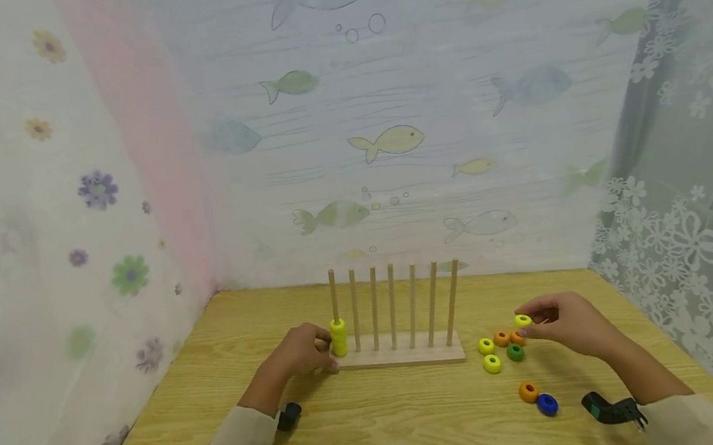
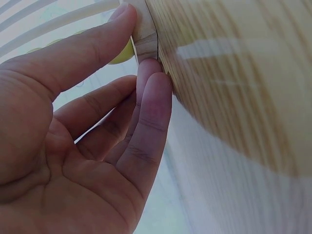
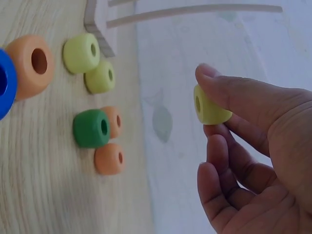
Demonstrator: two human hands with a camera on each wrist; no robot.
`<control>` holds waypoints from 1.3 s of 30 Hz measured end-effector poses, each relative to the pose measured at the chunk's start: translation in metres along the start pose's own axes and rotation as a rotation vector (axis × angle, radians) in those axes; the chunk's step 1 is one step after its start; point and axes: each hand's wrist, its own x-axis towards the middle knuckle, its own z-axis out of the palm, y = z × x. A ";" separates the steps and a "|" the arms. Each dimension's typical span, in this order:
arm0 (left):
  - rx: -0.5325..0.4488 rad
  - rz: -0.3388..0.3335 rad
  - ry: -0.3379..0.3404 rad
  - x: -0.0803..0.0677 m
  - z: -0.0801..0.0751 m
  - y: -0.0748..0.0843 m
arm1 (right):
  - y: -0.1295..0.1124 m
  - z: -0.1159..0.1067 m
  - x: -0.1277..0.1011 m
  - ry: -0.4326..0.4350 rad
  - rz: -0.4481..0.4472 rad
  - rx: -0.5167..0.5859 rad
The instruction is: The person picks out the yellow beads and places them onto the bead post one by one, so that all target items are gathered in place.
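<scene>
My right hand pinches a yellow bead between thumb and fingers, raised off the table. My left hand grips the left end of a wooden peg stand, its thumb and fingertips on the base in the left wrist view. Several yellow beads are stacked on the leftmost peg; the other pegs are bare. Below the right hand lie two yellow beads, two orange beads and a green bead. Closer to me, another orange bead sits against a blue bead.
The wood-grain table ends at a fish-print curtain behind the stand. Flowered curtains hang on the left and right. A black wrist device is by the right sleeve, another by the left.
</scene>
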 end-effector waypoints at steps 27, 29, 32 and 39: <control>-0.010 -0.021 -0.006 0.002 0.001 -0.002 | -0.041 0.004 0.022 0.073 -0.123 -0.054; -0.012 -0.017 -0.007 0.003 0.001 -0.002 | -0.044 0.004 0.023 0.079 -0.132 -0.053; -0.019 -0.020 -0.009 0.003 0.001 -0.002 | -0.048 0.004 0.024 0.081 -0.143 -0.052; -0.019 -0.032 -0.002 0.002 0.002 -0.001 | -0.058 0.002 0.028 0.072 -0.174 -0.062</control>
